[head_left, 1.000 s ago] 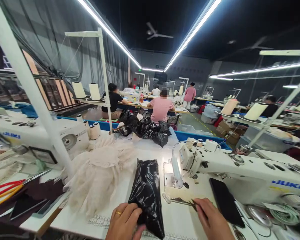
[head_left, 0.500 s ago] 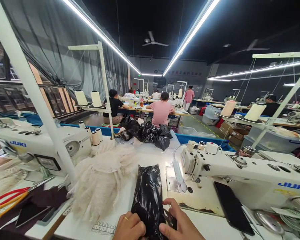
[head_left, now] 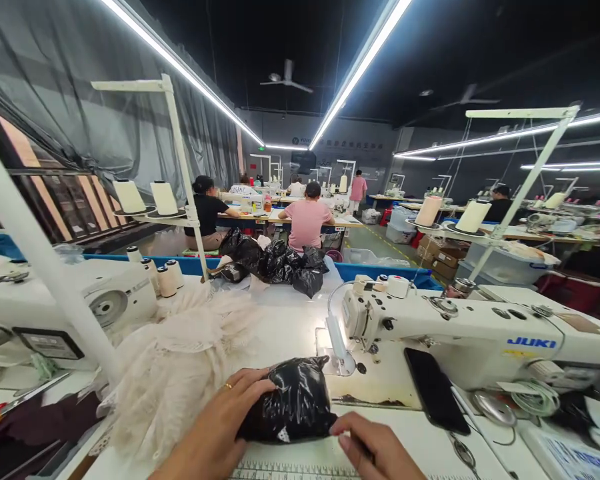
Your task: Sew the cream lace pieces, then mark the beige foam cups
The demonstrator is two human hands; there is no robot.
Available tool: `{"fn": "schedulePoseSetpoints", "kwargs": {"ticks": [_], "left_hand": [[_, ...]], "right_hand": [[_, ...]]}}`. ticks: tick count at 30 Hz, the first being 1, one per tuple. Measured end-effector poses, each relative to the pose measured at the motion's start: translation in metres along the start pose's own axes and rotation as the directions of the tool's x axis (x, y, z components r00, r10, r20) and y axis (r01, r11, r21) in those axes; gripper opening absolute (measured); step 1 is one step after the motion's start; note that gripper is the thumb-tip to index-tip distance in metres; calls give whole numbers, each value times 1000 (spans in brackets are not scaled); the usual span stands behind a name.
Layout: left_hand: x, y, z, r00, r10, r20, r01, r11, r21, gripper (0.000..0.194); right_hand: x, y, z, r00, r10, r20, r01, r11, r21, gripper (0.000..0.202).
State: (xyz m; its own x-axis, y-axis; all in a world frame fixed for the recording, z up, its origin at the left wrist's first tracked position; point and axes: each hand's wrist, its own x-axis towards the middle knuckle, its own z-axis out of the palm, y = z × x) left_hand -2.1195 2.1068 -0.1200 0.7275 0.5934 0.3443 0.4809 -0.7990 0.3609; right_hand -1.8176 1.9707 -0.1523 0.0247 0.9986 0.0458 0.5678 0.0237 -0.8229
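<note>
A shiny black plastic package lies crosswise at the front of the white table. My left hand is on its left end, thumb and fingers wrapped round it. At the right end of the package is my right hand, its fingers curled together at the package's lower right corner; a dark object shows partly under them, too hidden to name. A measuring tape strip runs along the table edge below the package. Left of it, a heap of cream lacy fabric spreads over the tabletop.
On the right stands a sewing machine with a lit lamp, and a black phone lies on its bed. Black bags are piled at the table's far edge. Another machine is at left. People sit further away.
The package has turned from lengthwise to crosswise. My left hand has opened out and moved over its left end, while my right hand has shifted to its lower right corner. The view has swung right.
</note>
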Motion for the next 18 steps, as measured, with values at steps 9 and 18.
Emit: {"fn": "schedulePoseSetpoints", "kwargs": {"ticks": [9,18], "left_hand": [[2,-16,-9,998,26,50,-17,987,-159,90],[1,11,-19,965,-252,72,262,921,-288,73]], "right_hand": [[-13,-21,-44,982,139,-131,-104,964,246,29],[0,-33,-26,999,30,26,-38,912,408,53]]}}
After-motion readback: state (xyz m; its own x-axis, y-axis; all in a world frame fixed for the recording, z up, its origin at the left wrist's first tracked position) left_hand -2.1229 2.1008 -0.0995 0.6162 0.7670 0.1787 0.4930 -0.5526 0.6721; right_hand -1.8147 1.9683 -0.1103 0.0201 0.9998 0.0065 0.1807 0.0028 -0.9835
